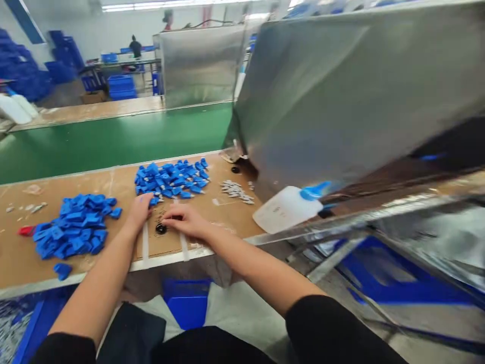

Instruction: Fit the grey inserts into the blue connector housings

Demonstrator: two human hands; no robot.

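Two hands are down on the worktop (229, 218), roughly midway between its front and back edges. Left hand (140, 210) has its fingers closed on a small blue piece (153, 201), right at the near side of the far heap (172, 178) of similar pieces. Long axis of that piece looks to run more or less side to side, along the front edge; too small for me to call which end is which.

Right hand (184, 220) has thumb and fingertips drawn together at the rim of a little black dish (161, 229), can't tell if anything's pinched in there. Dish sits between two pale tape strips (145, 242) that run back from the front edge.

Second heap (76, 222) of blue pieces is off left, pointing every which way, with one loose piece (62, 271) near the front edge and a red piece (26, 231) on its left side. Some grey bits (235, 191) lie right of the far heap. Further right, a white bottle (284, 208) is on its side by the front edge, blue cap (314, 191) pointing right. Green belt (125, 136) runs along the back edge.
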